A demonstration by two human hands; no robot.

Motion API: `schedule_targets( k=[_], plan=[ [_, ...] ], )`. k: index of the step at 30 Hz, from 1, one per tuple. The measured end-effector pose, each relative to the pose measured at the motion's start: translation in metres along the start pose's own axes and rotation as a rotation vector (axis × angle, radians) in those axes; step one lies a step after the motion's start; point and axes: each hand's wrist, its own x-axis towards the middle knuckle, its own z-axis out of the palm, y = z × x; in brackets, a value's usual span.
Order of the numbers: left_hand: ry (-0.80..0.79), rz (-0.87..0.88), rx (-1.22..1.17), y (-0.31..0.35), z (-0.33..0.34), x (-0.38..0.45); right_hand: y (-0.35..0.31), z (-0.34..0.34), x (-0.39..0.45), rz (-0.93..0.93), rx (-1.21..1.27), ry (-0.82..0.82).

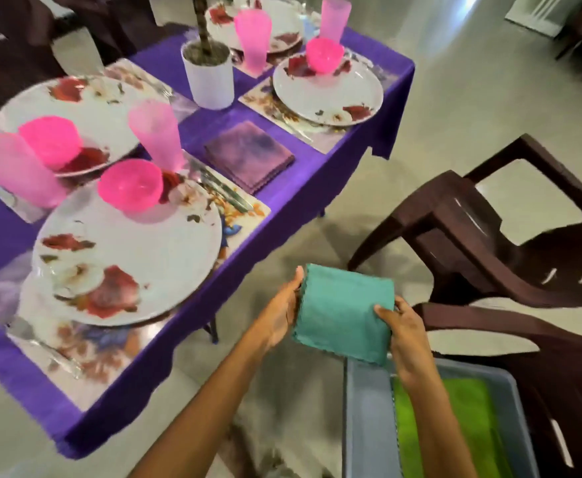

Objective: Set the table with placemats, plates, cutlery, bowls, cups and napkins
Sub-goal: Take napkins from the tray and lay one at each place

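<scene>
Gripped at opposite edges by left hand and right hand, folded teal napkin held flat, just above grey bin, right of counter, likely for laying beside a plate.

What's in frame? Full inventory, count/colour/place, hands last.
table: 1, purple cloth, left and centre
placemats: 4 seen, floral, under plates
plates: 4, white with red flowers, on placemats
bowls: 3 seen, bright pink, on plates
cups: 4, pale pink, beside plates
cutlery: metal, beside plates, too blurred to count
purple napkins: 1 stack, table centre
plant pot: 1, white, table centre
chairs: dark brown, stacked, right
bin: 1, grey-blue, bottom right
green cloth: inside bin
teal napkin: 1, folded, held above bin
left hand: holds napkin's left edge
right hand: grips napkin's right edge
</scene>
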Motion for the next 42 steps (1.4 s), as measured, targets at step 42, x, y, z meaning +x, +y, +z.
schedule_targets(
  k=[42],
  plan=[
    [0.67, 0.372, 0.324, 0.415, 0.165, 0.548, -0.417, 0.051, 0.687, -0.561, -0.874, 0.028]
  ],
)
